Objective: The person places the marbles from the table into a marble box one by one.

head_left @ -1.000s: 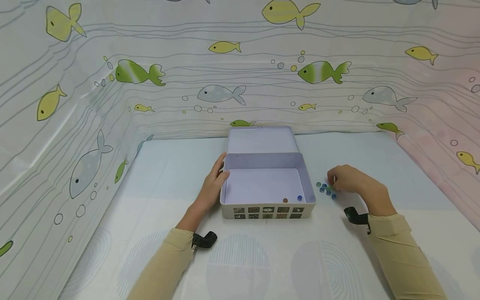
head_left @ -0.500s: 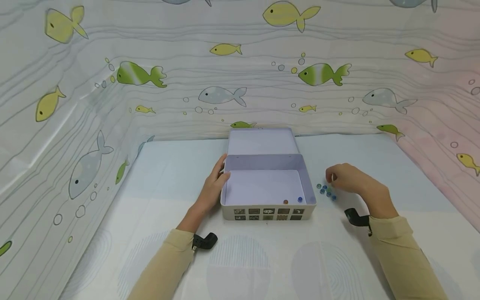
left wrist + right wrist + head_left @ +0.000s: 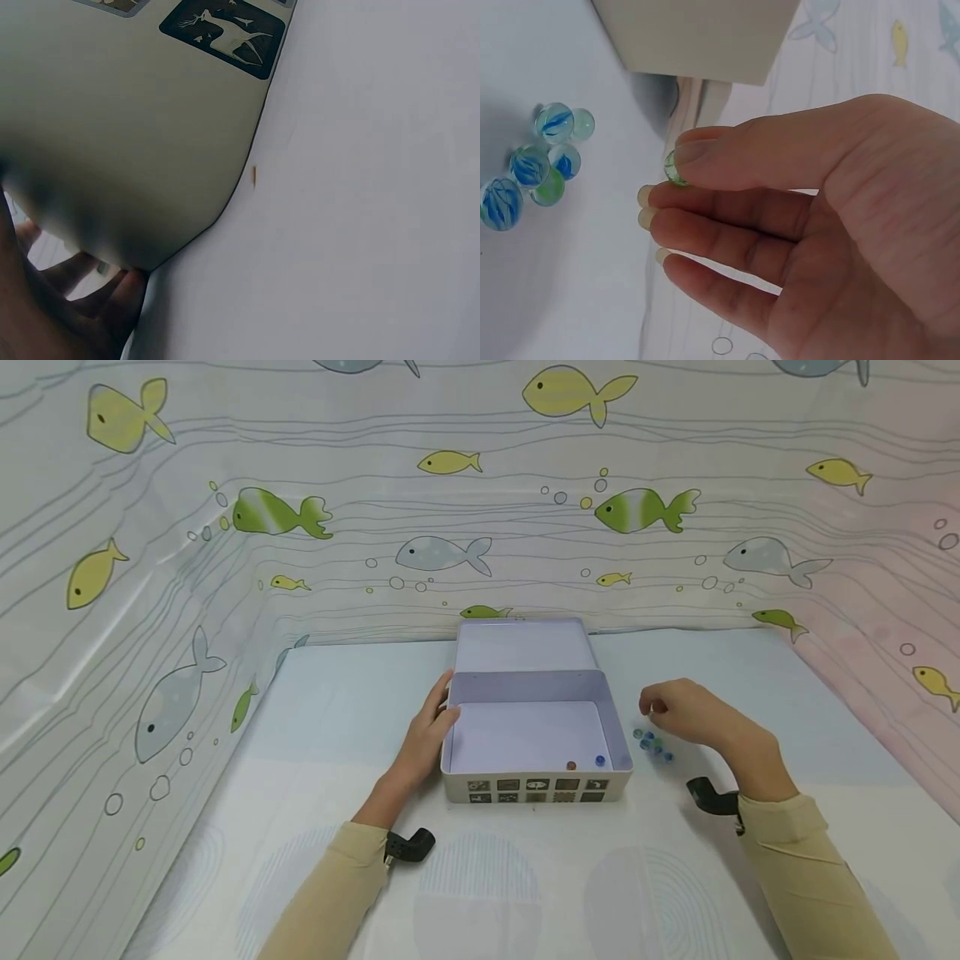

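Observation:
My right hand (image 3: pixel 686 708) pinches a green glass marble (image 3: pixel 676 169) between thumb and fingers, raised over the table to the right of the box. Just below that hand lies a cluster of blue and green glass marbles (image 3: pixel 653 744), seen large in the right wrist view. The hinged box (image 3: pixel 536 787), pale inside with small picture squares on its front, stands with its lid (image 3: pixel 525 644) tipped back. Inside it, near the front right corner, are a brown marble (image 3: pixel 572 766) and a blue marble (image 3: pixel 600 761). My left hand (image 3: pixel 426 735) grips the box's left side, thumb over the rim.
A pale cloth with printed circles covers the table (image 3: pixel 337 710). Behind and on both sides hangs a fish-print curtain (image 3: pixel 360 468), close behind the lid. In the left wrist view a small brown speck (image 3: pixel 253 176) lies beside the box.
My right hand has come up from the cluster with the green marble and moved a little left toward the box. The left hand keeps its hold on the box.

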Demonstrator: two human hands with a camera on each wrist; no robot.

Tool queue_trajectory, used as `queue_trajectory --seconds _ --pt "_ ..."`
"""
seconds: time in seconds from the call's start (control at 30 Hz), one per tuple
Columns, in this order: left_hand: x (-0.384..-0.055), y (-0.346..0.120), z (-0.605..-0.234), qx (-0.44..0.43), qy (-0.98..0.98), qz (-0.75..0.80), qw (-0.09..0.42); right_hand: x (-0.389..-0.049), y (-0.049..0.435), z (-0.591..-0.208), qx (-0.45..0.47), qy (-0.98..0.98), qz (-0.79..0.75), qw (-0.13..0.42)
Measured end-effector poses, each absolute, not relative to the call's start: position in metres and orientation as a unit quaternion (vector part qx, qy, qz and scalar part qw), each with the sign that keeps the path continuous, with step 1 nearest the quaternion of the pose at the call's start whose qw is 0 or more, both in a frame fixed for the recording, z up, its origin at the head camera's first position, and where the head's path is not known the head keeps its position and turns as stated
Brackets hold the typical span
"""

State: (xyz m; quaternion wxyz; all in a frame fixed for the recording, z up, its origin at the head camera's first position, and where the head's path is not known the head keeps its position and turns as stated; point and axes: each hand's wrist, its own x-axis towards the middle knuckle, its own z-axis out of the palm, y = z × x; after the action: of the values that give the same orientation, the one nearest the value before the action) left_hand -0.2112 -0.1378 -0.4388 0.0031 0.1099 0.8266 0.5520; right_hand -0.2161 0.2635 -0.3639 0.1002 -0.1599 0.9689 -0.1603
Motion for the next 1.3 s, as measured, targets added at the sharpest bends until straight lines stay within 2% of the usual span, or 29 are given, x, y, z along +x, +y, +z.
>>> queue_trajectory --seconds 1.3 --pt "-0.211 -0.138 -0.439 0.102 0.823 0.559 0.004 -0.197 0.223 -0.343 -0.232 0.955 -0.183 -0.029"
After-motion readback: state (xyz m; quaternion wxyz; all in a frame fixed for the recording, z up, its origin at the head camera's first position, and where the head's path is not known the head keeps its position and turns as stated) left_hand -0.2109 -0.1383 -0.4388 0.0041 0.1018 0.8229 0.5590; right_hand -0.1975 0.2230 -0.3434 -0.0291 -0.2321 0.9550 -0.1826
